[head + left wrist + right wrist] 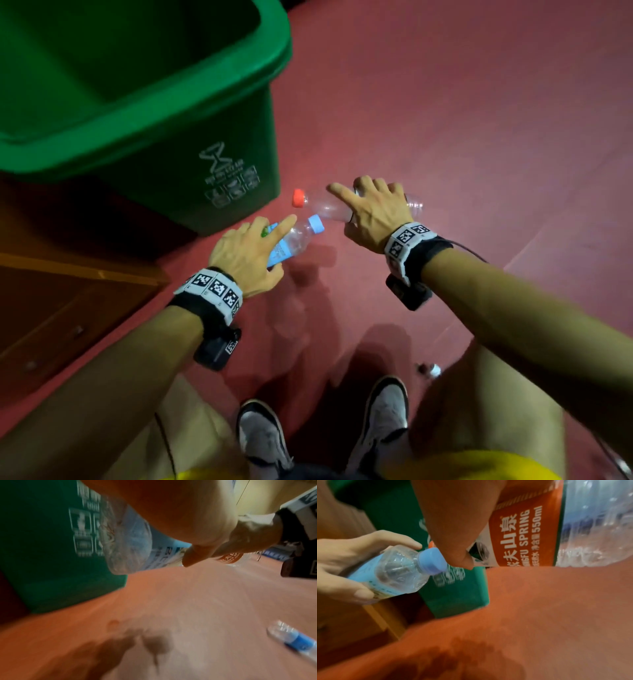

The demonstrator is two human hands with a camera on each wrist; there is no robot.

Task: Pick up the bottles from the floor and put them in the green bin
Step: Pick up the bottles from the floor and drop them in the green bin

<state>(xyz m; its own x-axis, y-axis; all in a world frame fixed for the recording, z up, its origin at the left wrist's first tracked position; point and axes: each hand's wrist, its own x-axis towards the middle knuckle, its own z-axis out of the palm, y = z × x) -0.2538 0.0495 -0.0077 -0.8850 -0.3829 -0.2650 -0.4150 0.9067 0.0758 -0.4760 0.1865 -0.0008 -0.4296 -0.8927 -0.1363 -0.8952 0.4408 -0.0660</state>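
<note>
Two grey-and-black sneakers [325,431] stand on the red floor [479,120], well short of the tall green plastic bin [144,102]. Beside the bin's front corner, the left hand [246,253] grips a clear blue-capped bottle [298,236], and the right hand [373,212] grips a clear red-capped bottle [322,204], both held off the floor.
</note>
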